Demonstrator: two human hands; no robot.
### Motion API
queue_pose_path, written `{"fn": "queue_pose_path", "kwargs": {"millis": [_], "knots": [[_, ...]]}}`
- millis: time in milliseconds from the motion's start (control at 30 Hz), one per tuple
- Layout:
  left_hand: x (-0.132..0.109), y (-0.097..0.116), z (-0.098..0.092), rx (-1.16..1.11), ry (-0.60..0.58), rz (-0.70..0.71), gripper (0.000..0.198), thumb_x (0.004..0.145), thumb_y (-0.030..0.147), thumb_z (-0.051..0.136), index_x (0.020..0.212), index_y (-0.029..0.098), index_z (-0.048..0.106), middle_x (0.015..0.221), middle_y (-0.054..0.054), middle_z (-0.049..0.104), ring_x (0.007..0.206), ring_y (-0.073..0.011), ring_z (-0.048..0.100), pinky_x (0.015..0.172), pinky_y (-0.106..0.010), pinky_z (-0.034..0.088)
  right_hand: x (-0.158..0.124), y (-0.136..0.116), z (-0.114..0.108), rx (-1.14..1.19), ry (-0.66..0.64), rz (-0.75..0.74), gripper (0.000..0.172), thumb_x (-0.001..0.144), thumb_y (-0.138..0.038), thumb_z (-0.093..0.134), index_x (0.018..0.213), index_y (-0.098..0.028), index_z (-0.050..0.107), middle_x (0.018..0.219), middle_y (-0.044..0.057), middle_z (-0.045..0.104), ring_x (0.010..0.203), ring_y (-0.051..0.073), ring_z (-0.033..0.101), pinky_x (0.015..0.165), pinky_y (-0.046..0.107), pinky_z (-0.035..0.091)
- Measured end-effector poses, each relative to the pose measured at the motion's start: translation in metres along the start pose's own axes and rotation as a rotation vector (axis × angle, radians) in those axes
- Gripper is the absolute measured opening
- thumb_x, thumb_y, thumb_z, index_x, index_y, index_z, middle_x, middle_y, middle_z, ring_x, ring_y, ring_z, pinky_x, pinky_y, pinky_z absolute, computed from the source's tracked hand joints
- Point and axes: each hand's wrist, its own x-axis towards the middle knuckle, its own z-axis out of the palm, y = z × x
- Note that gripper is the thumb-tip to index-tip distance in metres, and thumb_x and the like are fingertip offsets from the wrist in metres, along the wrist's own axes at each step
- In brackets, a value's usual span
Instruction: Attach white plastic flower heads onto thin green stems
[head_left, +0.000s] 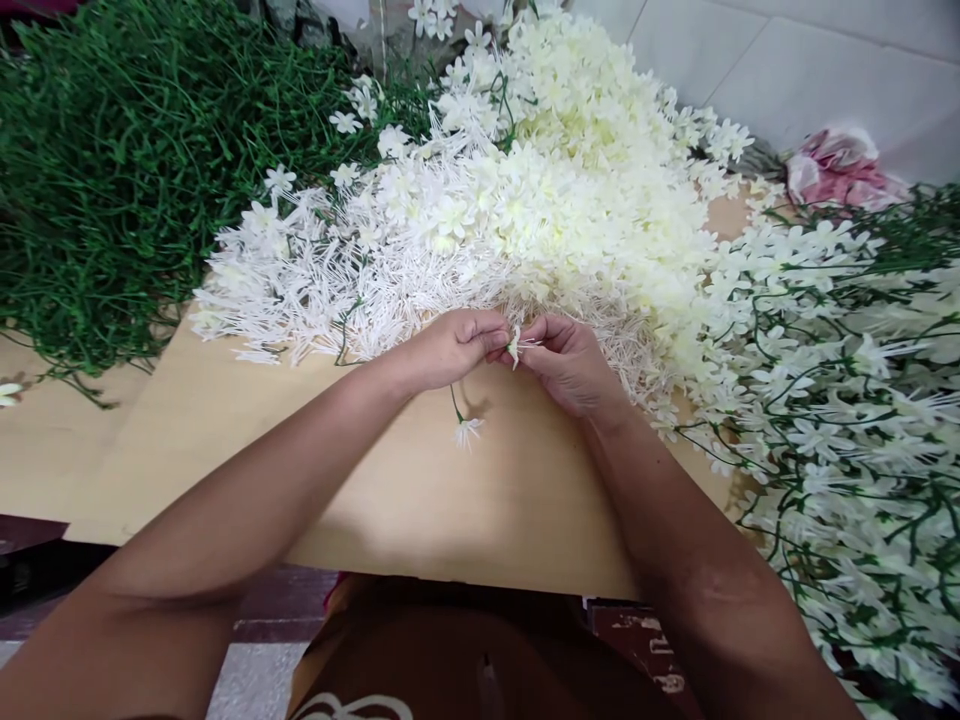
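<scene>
My left hand [466, 347] is closed in a pinch on the green stem of an artificial flower. From below this hand the stem hangs down, ending in a small white flower [467, 431] over the board. Fingertips of my right hand [568, 362] are pinched on a white flower head [514, 347] with thin white stamens, right against my left fingertips. Both hands are just in front of a pile of white stamen pieces [427, 290]. Behind that lies a heap of loose cream-white petals [600, 200].
A big heap of green plastic stems [150, 170] fills the left. White flowers on green stems [847, 430] are piled at the right. A pink and white bag [840, 172] lies at the back right by the tiled wall [810, 60]. The tan board [360, 500] ends near my lap.
</scene>
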Motion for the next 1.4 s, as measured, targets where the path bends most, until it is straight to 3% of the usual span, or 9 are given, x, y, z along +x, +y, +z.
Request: {"fn": "queue_pose_path", "kwargs": {"millis": [167,533,900,1067,1167,1400], "knots": [[0.001,-0.003,0.002,0.035,0.032,0.012,0.028,0.084,0.02,0.045,0.056,0.017,0.043,0.054,0.005,0.038,0.053,-0.0082,0.037,0.06,-0.022,0.035,-0.003,0.002,0.002,-0.067,0.066,-0.037,0.023,0.053,-0.026,0.084,0.059,-0.019,0.063,0.059,-0.005,0.064,0.055,0.008,0.055,0.059,0.024,0.049],[0.002,-0.003,-0.001,0.035,0.015,-0.003,0.028,0.084,0.018,0.047,0.057,0.016,0.044,0.055,0.005,0.038,0.055,-0.0081,0.035,0.058,-0.022,0.032,-0.004,-0.001,0.001,-0.022,0.016,-0.017,0.033,0.049,-0.04,0.09,0.059,-0.02,0.065,0.06,-0.004,0.066,0.058,0.01,0.06,0.065,0.026,0.052],[0.004,-0.005,0.005,0.128,0.061,-0.043,0.03,0.086,0.022,0.045,0.056,0.017,0.042,0.056,0.004,0.04,0.057,-0.0093,0.039,0.06,-0.023,0.032,-0.004,-0.001,0.007,-0.088,0.115,-0.029,0.027,0.051,-0.026,0.087,0.057,-0.02,0.061,0.057,-0.006,0.063,0.054,0.007,0.056,0.056,0.022,0.045],[0.001,-0.002,-0.002,0.094,0.015,-0.041,0.033,0.09,0.036,0.043,0.068,0.016,0.054,0.067,0.0,0.055,0.066,-0.012,0.049,0.069,-0.026,0.039,-0.002,0.001,0.001,0.0,0.043,-0.032,0.033,0.054,-0.038,0.088,0.063,-0.021,0.061,0.061,-0.005,0.066,0.059,0.011,0.064,0.068,0.028,0.053],[-0.001,-0.002,-0.007,0.078,-0.012,-0.043,0.036,0.09,0.043,0.043,0.069,0.016,0.055,0.069,0.0,0.056,0.068,-0.0123,0.051,0.071,-0.027,0.041,-0.002,0.0,-0.003,0.034,0.008,-0.016,0.036,0.053,-0.042,0.089,0.064,-0.022,0.06,0.062,-0.005,0.066,0.061,0.012,0.065,0.074,0.032,0.055],[0.0,-0.004,-0.004,0.021,-0.046,-0.018,0.031,0.088,0.039,0.047,0.07,0.016,0.056,0.07,0.0,0.057,0.072,-0.0112,0.053,0.077,-0.026,0.045,-0.001,-0.006,-0.005,0.085,-0.067,0.039,0.036,0.05,-0.04,0.091,0.062,-0.022,0.062,0.061,-0.004,0.067,0.065,0.015,0.068,0.08,0.036,0.056]]}}
